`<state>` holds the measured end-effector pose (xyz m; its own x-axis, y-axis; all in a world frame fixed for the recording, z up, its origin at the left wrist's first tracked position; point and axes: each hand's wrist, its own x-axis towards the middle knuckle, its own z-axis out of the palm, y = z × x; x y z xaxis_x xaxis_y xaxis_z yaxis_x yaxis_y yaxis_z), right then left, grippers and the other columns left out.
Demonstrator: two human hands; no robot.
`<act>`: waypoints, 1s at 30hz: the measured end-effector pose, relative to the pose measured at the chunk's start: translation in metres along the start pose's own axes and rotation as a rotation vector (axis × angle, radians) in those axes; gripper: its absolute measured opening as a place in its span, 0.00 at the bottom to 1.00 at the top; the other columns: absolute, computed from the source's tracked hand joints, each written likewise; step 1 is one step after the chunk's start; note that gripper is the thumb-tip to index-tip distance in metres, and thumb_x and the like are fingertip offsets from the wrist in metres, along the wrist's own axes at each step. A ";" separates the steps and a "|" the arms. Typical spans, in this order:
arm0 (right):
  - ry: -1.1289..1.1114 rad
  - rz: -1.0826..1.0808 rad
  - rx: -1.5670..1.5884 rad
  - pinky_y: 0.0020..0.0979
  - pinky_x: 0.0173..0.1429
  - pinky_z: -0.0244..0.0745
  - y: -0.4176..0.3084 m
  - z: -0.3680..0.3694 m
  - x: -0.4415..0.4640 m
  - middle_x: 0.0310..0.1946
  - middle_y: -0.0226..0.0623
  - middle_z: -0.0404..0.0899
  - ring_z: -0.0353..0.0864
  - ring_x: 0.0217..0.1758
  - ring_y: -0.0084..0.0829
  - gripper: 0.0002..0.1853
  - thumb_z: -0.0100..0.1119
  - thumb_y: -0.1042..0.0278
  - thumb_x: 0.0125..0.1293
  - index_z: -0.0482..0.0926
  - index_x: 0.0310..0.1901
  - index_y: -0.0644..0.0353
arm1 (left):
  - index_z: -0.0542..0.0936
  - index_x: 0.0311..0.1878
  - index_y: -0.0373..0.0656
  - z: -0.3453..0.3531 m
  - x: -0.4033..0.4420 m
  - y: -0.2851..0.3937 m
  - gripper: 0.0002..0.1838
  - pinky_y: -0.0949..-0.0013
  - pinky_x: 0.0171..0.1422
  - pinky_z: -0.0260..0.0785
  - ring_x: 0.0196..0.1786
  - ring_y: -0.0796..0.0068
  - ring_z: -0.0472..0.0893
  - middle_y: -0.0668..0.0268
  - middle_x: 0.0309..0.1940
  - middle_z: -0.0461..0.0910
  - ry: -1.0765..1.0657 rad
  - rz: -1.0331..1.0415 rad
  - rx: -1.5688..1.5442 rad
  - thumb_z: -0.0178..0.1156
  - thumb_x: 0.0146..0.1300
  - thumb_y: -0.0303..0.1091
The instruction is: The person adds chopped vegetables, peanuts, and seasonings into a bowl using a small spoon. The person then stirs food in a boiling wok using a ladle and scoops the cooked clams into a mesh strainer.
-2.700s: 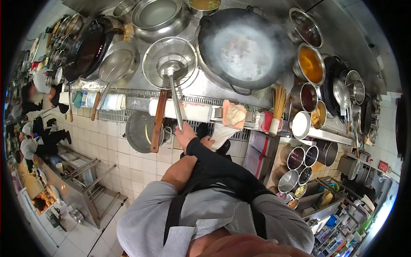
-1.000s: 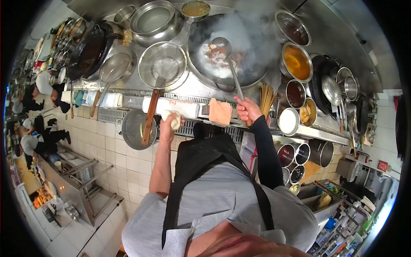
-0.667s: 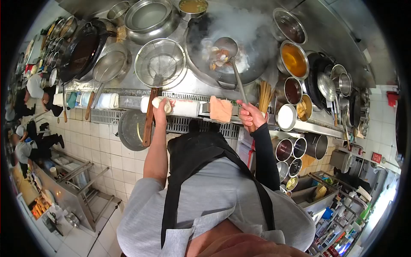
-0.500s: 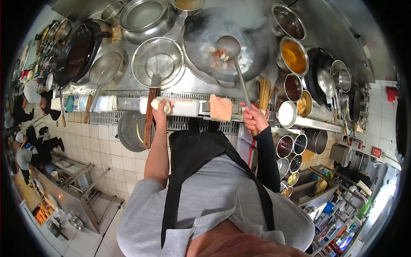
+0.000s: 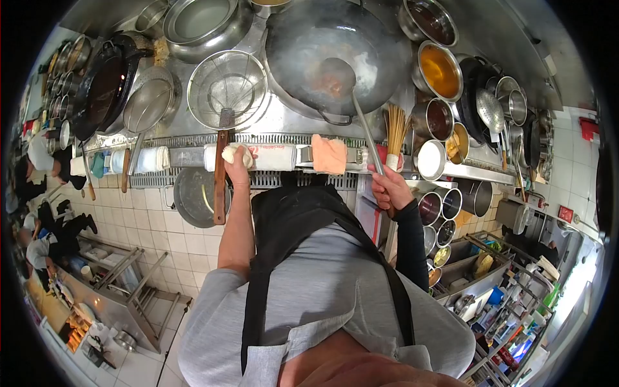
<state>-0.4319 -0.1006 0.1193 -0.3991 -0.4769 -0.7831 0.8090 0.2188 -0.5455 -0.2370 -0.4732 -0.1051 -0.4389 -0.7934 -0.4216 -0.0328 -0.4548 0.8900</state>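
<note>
My right hand (image 5: 391, 186) is closed round the handle of a long metal ladle (image 5: 365, 124). The ladle's bowl lies in the steaming wok (image 5: 290, 61), and steam blurs the reddish food (image 5: 327, 84) beside it. In my left hand (image 5: 240, 169) is a bunched white cloth (image 5: 230, 153), at the front rail of the stove. Just left of that hand, the wooden handle of a wire strainer (image 5: 220, 174) hangs over the rail, its mesh over a round metal pot.
A bamboo brush (image 5: 394, 132) stands right of the ladle. Beyond it sit a bowl of orange liquid (image 5: 441, 69) and a white container (image 5: 431, 160). An orange cloth (image 5: 329, 155) and a white towel (image 5: 274, 157) lie on the rail. People (image 5: 55, 226) are at the far left.
The ladle's bowl has gone lower into the wok, and the pieces of food seen earlier are now blurred under steam. My right hand has turned on the handle. The whole view has shifted slightly.
</note>
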 end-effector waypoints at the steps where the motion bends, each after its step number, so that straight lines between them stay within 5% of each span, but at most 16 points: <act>1: -0.001 -0.002 -0.003 0.19 0.19 0.55 0.001 0.000 0.000 0.26 0.21 0.66 0.60 0.19 0.12 0.19 0.57 0.64 0.83 0.72 0.70 0.52 | 0.81 0.45 0.36 0.000 0.000 0.000 0.14 0.69 0.25 0.73 0.29 0.68 0.87 0.62 0.33 0.85 0.002 0.000 -0.012 0.63 0.73 0.41; 6: 0.119 -0.043 -0.188 0.20 0.19 0.55 0.015 0.019 0.014 0.27 0.22 0.66 0.60 0.19 0.13 0.18 0.59 0.63 0.82 0.73 0.68 0.51 | 0.80 0.45 0.35 0.002 -0.003 0.004 0.14 0.68 0.24 0.74 0.27 0.67 0.87 0.61 0.32 0.84 0.013 -0.009 -0.032 0.64 0.72 0.39; 12: -0.214 0.051 0.231 0.21 0.19 0.54 0.009 0.010 0.032 0.27 0.21 0.64 0.58 0.19 0.14 0.17 0.53 0.61 0.85 0.72 0.69 0.54 | 0.80 0.48 0.34 0.003 -0.003 0.006 0.15 0.67 0.25 0.75 0.27 0.66 0.87 0.61 0.32 0.84 0.004 -0.010 -0.046 0.65 0.71 0.39; 15: -0.148 0.005 0.133 0.20 0.19 0.53 0.013 0.035 0.033 0.27 0.20 0.63 0.58 0.19 0.12 0.18 0.51 0.61 0.86 0.72 0.70 0.55 | 0.80 0.48 0.35 0.000 0.001 -0.002 0.15 0.67 0.25 0.75 0.27 0.66 0.87 0.61 0.32 0.84 0.000 -0.008 -0.055 0.65 0.71 0.39; 19: -0.395 0.151 0.697 0.18 0.16 0.50 0.022 0.025 0.050 0.28 0.21 0.63 0.57 0.18 0.11 0.20 0.48 0.61 0.87 0.70 0.74 0.56 | 0.80 0.49 0.35 0.000 0.000 0.000 0.15 0.65 0.29 0.78 0.29 0.66 0.87 0.61 0.35 0.85 0.001 0.000 -0.055 0.65 0.71 0.39; 28: -0.183 -0.026 0.151 0.19 0.18 0.55 0.007 0.066 0.067 0.27 0.21 0.63 0.59 0.18 0.13 0.16 0.51 0.59 0.86 0.72 0.67 0.55 | 0.81 0.46 0.37 0.001 -0.001 -0.002 0.14 0.68 0.25 0.74 0.29 0.68 0.88 0.62 0.32 0.85 0.010 0.008 -0.014 0.63 0.73 0.40; 30: -0.268 0.002 0.224 0.19 0.18 0.56 0.001 0.064 0.077 0.27 0.21 0.63 0.59 0.18 0.12 0.17 0.51 0.59 0.87 0.72 0.68 0.56 | 0.81 0.46 0.36 -0.001 0.001 -0.004 0.14 0.68 0.25 0.75 0.29 0.68 0.88 0.62 0.32 0.85 0.010 0.009 -0.021 0.63 0.72 0.40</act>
<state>-0.4343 -0.1914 0.0780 -0.2939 -0.6899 -0.6616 0.8963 0.0415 -0.4414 -0.2368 -0.4726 -0.1095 -0.4297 -0.8019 -0.4151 -0.0095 -0.4557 0.8901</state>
